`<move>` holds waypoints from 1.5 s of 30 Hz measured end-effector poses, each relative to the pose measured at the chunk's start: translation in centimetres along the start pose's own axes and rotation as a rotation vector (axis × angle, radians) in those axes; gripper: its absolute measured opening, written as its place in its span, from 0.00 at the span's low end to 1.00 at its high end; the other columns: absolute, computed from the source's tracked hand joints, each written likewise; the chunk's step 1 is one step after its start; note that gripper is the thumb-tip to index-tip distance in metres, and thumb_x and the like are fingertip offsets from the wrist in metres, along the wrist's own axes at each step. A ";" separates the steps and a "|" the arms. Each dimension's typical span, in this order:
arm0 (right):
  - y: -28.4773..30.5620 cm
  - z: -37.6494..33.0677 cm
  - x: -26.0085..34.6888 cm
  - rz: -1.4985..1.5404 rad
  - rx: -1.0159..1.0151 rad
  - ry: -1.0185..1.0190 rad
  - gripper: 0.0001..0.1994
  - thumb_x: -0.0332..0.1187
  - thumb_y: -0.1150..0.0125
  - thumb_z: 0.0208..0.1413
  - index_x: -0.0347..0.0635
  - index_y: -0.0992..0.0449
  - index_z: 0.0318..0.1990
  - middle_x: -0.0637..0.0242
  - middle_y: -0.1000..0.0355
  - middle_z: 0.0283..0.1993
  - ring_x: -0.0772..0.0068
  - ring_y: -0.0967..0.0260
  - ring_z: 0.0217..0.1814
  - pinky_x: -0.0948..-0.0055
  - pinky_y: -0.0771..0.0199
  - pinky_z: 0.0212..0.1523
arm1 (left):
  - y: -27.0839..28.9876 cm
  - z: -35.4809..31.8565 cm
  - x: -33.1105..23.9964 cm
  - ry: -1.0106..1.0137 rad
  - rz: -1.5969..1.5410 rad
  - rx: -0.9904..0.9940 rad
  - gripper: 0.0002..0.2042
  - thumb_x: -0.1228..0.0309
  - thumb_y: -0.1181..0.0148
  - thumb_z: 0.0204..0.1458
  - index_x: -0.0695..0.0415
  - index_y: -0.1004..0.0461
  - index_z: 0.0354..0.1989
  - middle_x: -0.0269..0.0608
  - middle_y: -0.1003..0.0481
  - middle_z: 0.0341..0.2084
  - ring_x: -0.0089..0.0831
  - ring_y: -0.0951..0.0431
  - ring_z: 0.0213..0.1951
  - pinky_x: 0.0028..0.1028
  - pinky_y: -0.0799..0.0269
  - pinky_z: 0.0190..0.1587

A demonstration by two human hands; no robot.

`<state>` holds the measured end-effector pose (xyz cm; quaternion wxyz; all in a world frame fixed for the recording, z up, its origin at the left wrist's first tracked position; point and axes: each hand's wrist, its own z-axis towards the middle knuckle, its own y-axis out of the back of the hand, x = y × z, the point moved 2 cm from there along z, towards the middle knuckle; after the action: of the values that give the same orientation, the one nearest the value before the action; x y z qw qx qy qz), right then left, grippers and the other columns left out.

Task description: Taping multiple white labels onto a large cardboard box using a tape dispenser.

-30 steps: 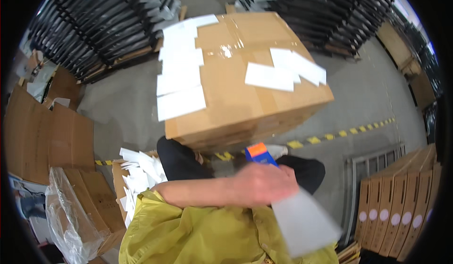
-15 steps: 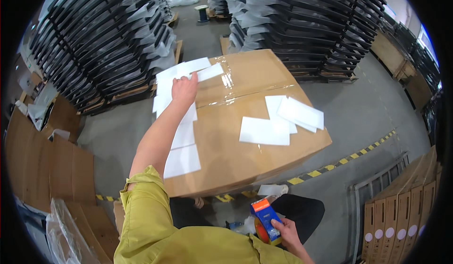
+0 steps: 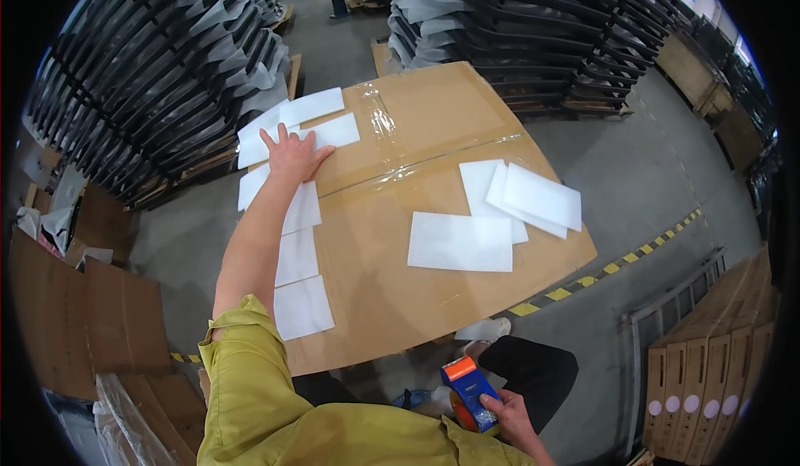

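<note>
My left hand (image 3: 293, 158) lies with its fingers spread on white foam sheets (image 3: 339, 129) near the far left corner of a large brown carton (image 3: 375, 258). More of these sheets (image 3: 302, 308) run in an overlapping row down the carton's left side. My forearm hides part of that row. Several loose white sheets (image 3: 458, 243) lie overlapped on the right half of the carton. Low by my lap, my right hand (image 3: 510, 414) grips a blue and orange tape dispenser (image 3: 470, 387). Clear tape (image 3: 379, 116) shows on the carton's top.
Tall stacks of black frames with white wrapping (image 3: 158, 66) stand at the far left, with another stack (image 3: 533, 41) at the far right. Flat brown cartons (image 3: 700, 391) lean at the lower right beside a metal rack (image 3: 637, 341). Yellow-black floor tape (image 3: 600, 274) passes the carton's right side.
My left hand has moved left and slightly nearer, its fingers now spread flat. The sheet under it has shifted left into the row. My right hand still holds the tape dispenser.
</note>
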<state>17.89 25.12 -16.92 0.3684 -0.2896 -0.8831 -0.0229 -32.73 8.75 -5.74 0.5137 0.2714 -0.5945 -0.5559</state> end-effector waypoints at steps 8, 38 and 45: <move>0.5 -0.4 -1.0 0.019 -0.019 0.070 0.18 0.36 0.37 0.45 0.25 0.29 0.35 0.62 0.28 0.27 0.79 0.33 0.25 0.80 0.32 0.29 | 0.9 -1.4 -4.5 -0.236 -0.368 -0.401 0.17 0.65 0.44 0.42 0.55 0.31 0.42 0.46 0.34 0.45 0.41 0.37 0.50 0.39 0.40 0.50; 0.4 -9.4 1.0 0.044 0.215 0.704 0.25 0.37 0.34 0.38 0.28 0.33 0.41 0.61 0.29 0.35 0.77 0.32 0.35 0.79 0.33 0.39 | 10.1 -28.3 -12.4 -0.688 -1.228 0.209 0.21 0.57 0.43 0.46 0.55 0.32 0.45 0.42 0.31 0.41 0.32 0.30 0.41 0.28 0.32 0.41; 1.1 -9.0 0.3 0.031 0.157 0.724 0.24 0.36 0.35 0.39 0.28 0.33 0.42 0.61 0.29 0.35 0.77 0.32 0.35 0.79 0.32 0.39 | 7.4 -26.4 -11.8 -0.638 -0.598 -0.023 0.21 0.57 0.44 0.44 0.54 0.32 0.45 0.45 0.35 0.43 0.42 0.36 0.46 0.36 0.38 0.46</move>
<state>24.05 23.95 -10.32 0.6783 -0.2469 -0.6902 -0.0504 -3.00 10.97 -6.31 0.1235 0.2405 -0.6124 -0.7428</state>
